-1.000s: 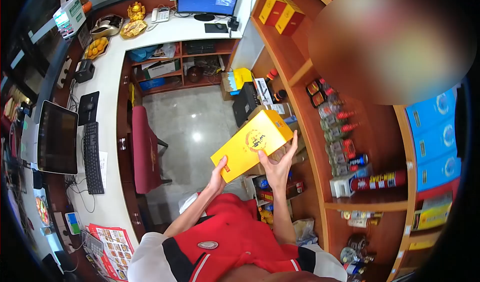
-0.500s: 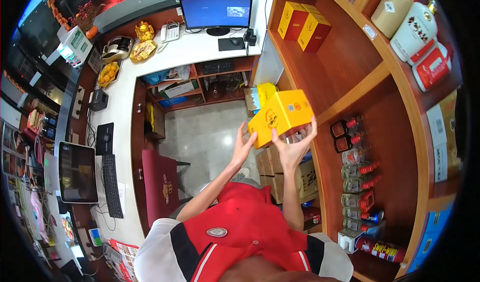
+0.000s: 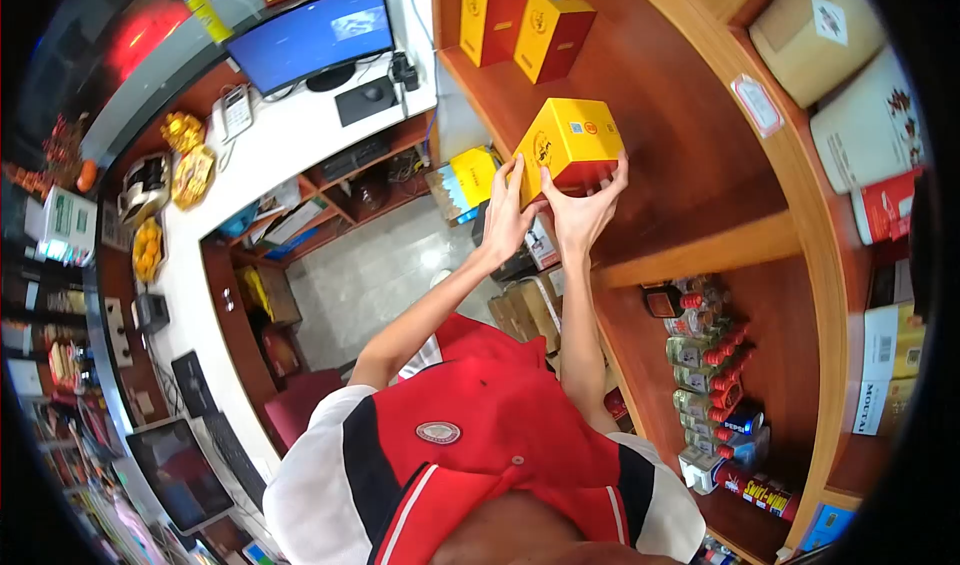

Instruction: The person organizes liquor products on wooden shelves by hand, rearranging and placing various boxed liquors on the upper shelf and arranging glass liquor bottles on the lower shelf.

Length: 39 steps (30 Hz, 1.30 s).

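Observation:
Between both hands is a yellow and red carton (image 3: pixel 575 143), held tilted at the front of the wooden shelf (image 3: pixel 660 155). My left hand (image 3: pixel 508 215) grips its left side, with the thumb tucked near the lower edge. My right hand (image 3: pixel 585 205) has its thumb on the near face and its fingers wrapped round the right side. Some fingertips are hidden behind the carton. Farther back on the same shelf stand several matching cartons, among them a front carton (image 3: pixel 550 33) and a left carton (image 3: pixel 490 20).
Below a wooden divider (image 3: pixel 700 245), small bottles (image 3: pixel 695 375) and a spray can (image 3: pixel 755 492) stand in the lower compartment. A white counter (image 3: pixel 185 255) with a monitor (image 3: pixel 315 40) runs along the left. Cardboard boxes (image 3: pixel 525 310) and a maroon chair (image 3: pixel 300 405) are near my body.
My view has turned toward the shelf. Both hands have carried the carton from over the floor area to the shelf opening, nearer the matching cartons.

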### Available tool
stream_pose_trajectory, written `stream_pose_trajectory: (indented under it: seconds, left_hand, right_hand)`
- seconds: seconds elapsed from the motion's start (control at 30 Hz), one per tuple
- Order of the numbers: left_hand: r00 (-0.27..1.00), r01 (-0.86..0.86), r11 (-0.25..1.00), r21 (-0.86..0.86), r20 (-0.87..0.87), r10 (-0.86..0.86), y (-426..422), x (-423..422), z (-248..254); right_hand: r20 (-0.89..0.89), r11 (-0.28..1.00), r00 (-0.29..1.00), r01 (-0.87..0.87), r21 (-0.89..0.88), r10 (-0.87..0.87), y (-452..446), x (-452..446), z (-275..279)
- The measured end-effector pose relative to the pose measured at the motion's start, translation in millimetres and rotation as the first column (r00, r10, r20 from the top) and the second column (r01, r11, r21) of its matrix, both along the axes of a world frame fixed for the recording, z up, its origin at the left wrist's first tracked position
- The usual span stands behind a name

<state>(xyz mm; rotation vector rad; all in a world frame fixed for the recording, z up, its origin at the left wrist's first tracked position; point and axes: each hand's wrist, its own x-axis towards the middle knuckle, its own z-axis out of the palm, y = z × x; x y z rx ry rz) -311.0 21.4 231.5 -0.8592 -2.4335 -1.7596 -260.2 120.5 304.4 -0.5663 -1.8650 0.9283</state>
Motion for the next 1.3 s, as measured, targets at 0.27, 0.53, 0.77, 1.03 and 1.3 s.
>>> stream_pose_trajectory:
  seconds: [0.27,0.53,0.77,1.03,1.3]
  left_hand:
    - [0.986,-0.007,1.0,0.028,-0.166,0.012,86,-88,-16]
    - [0.995,-0.074,0.997,-0.021,-0.064,0.072,169,-170,-24]
    - [0.981,-0.083,0.997,-0.004,-0.175,0.081,190,-187,-42]
    - [0.998,-0.002,1.0,-0.015,-0.059,0.002,173,-188,-28]
    - [0.998,0.065,0.987,0.147,-0.027,-0.061,67,-114,6]
  right_hand:
    - [0.17,0.968,0.972,0.123,0.221,-0.162,63,-82,12]
    - [0.331,0.956,0.914,0.154,0.249,-0.233,138,-176,17]
    - [0.378,0.993,0.92,0.071,0.096,-0.102,163,-192,9]
    - [0.408,0.987,0.9,0.115,0.112,-0.151,146,-190,16]
    - [0.371,0.981,0.921,0.169,-0.097,-0.122,-3,-39,-22]
